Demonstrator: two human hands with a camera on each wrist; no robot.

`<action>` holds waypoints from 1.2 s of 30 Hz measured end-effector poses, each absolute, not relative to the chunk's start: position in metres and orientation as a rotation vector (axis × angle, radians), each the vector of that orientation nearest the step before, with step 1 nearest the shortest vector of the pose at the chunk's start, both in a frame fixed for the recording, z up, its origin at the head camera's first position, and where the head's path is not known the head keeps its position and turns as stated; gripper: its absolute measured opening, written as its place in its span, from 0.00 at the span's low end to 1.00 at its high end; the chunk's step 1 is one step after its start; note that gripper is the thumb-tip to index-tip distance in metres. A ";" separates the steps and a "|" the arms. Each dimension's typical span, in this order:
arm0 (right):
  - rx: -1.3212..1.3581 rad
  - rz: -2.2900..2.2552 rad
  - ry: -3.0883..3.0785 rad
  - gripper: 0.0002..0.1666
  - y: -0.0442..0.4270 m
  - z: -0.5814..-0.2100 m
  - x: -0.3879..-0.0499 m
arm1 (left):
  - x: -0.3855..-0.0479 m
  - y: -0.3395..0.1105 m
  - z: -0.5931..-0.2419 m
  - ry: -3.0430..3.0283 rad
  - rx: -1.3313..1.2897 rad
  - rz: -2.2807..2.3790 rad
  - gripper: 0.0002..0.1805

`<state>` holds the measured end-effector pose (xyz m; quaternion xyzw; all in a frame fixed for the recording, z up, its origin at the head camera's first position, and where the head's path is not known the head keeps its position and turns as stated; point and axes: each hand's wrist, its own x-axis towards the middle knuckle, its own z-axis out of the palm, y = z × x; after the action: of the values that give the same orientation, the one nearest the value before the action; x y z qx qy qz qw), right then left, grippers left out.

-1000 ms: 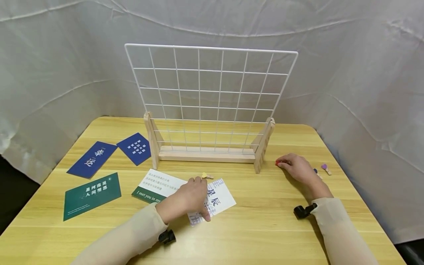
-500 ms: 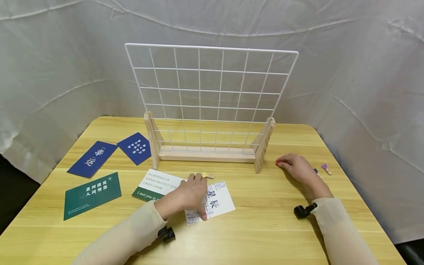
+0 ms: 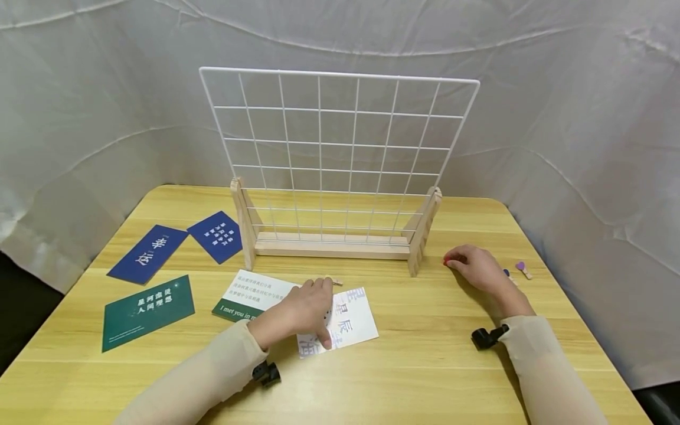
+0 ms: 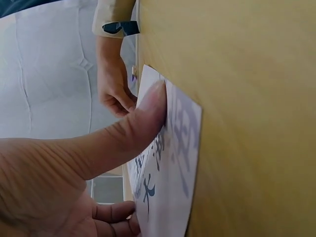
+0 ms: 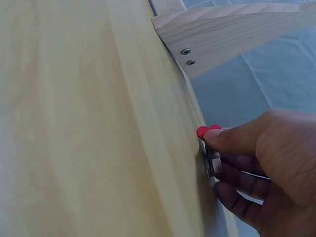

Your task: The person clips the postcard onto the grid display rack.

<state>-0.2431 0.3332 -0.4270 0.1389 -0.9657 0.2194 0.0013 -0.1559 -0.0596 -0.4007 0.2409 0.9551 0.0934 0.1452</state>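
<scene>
My left hand (image 3: 303, 307) holds a white card with blue lettering (image 3: 357, 319), which lies on the table in front of the grid rack. In the left wrist view the thumb (image 4: 133, 128) presses on one edge of the card while the fingertips reach its opposite edge. Just beyond these fingers a small wooden peg (image 3: 337, 282) is partly hidden. Right of the rack, my right hand (image 3: 475, 271) pinches a small clothespin with a red heart (image 5: 214, 160) between thumb and fingers, low at the table.
A white wire grid (image 3: 340, 144) stands in a wooden base (image 3: 332, 251). A green-and-white card (image 3: 255, 292) lies partly under the left hand. Further left are a green card (image 3: 149, 313) and two blue cards (image 3: 147, 255). Purple-heart (image 3: 523, 270) and dark-blue (image 3: 507, 274) clothespins lie at right.
The white card has turned slightly under my left hand and shifted a little. The left fingers now cover the yellow top of the peg behind them. My right hand has stayed in place.
</scene>
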 end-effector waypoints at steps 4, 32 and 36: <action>0.428 0.711 -3.038 0.09 0.332 -0.425 -0.242 | -0.157 -0.061 -0.401 2.755 0.710 0.342 0.50; 0.401 0.815 -3.003 0.18 0.329 -0.409 -0.238 | -0.178 -0.076 -0.396 2.585 0.811 1.052 0.06; 0.433 0.794 -2.978 0.18 0.328 -0.407 -0.236 | -0.179 -0.078 -0.393 2.579 0.812 1.080 0.08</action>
<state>-0.2362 0.3281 -0.4074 0.1392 -0.9567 0.2552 0.0145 -0.1788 -0.0780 -0.3932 0.2769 0.8800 0.3686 0.1146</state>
